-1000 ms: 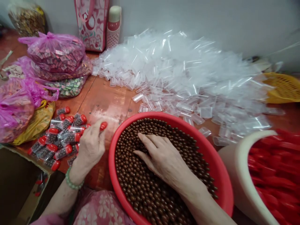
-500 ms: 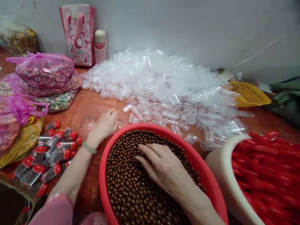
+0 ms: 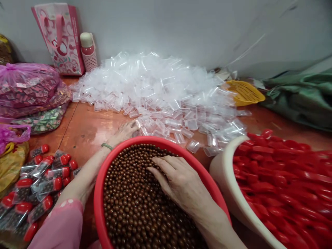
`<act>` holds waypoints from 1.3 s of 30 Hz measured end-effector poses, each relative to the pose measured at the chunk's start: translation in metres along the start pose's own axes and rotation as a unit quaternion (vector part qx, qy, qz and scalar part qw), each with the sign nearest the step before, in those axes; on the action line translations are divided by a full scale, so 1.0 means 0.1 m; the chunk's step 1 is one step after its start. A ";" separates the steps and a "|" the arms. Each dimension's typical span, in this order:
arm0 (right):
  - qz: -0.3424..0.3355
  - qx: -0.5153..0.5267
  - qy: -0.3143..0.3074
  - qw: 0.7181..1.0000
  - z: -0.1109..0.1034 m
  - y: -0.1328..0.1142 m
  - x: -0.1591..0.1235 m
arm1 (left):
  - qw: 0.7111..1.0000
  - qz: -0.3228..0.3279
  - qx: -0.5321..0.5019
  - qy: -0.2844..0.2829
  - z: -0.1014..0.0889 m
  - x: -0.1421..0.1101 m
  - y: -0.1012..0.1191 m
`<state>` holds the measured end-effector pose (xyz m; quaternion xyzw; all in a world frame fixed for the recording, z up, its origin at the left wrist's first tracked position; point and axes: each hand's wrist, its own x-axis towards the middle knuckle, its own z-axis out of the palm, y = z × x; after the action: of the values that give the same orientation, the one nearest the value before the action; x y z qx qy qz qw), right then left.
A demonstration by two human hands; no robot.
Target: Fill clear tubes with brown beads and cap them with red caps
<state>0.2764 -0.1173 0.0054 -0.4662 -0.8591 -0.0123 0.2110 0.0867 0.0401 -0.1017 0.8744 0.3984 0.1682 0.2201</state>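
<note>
brown balls [image 3: 129, 200] lie under and around the right hand [image 3: 178, 176], its fingers loosely curved; whether it grips any, i cannot tell. the red basin [image 3: 98, 197] encircles it. beyond, the left hand [image 3: 126, 131] is at the near edge of the clear containers [image 3: 155, 86], its hold too blurred to tell. right of the right hand sits a white tub [image 3: 229, 155]. the left arm, close beside the basin, could jog it and spill balls.
</note>
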 end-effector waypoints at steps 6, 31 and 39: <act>0.013 0.005 -0.004 1.000 0.01 0.01 0.00 | 0.992 -0.012 -0.082 0.097 0.07 0.16 -0.10; 0.123 0.400 0.048 0.907 -0.10 -0.02 0.02 | 0.955 0.010 -0.284 0.080 -0.69 -0.82 1.38; 0.142 0.278 -0.017 0.950 -0.18 0.09 -0.03 | 0.986 0.023 -0.144 0.074 -0.68 -0.83 1.33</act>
<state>0.2914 -0.1187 0.0185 -0.5064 -0.7567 0.2649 0.3175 0.0858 -0.0851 0.0151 0.8276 0.3647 0.2936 0.3097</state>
